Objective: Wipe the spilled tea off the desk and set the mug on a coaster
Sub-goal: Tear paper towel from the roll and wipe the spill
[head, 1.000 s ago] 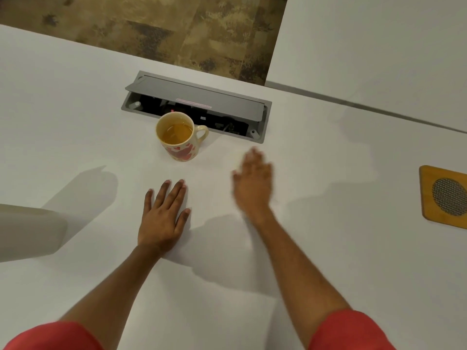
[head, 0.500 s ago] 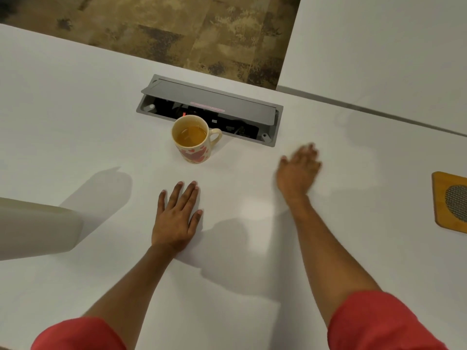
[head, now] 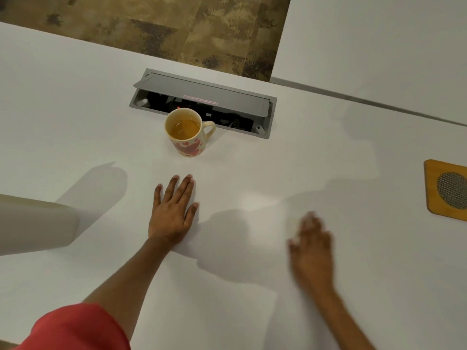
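Note:
A cream mug with red hearts stands upright on the white desk, holding amber tea, its handle turned right. My left hand lies flat on the desk just in front of the mug, fingers apart, holding nothing. My right hand is blurred with motion over the desk at the near right, fingers spread and empty. A wooden coaster with a dark mesh centre lies at the right edge, partly cut off. I cannot make out any spilled tea or a cloth.
A grey cable box with its lid raised is set into the desk right behind the mug. A pale rounded object juts in from the left edge. A seam separates a second desk at the back right. Patterned carpet lies beyond.
My right hand swept out to the right past the mug and has now drawn back toward me. My left hand stayed flat in place. The mug has not moved.

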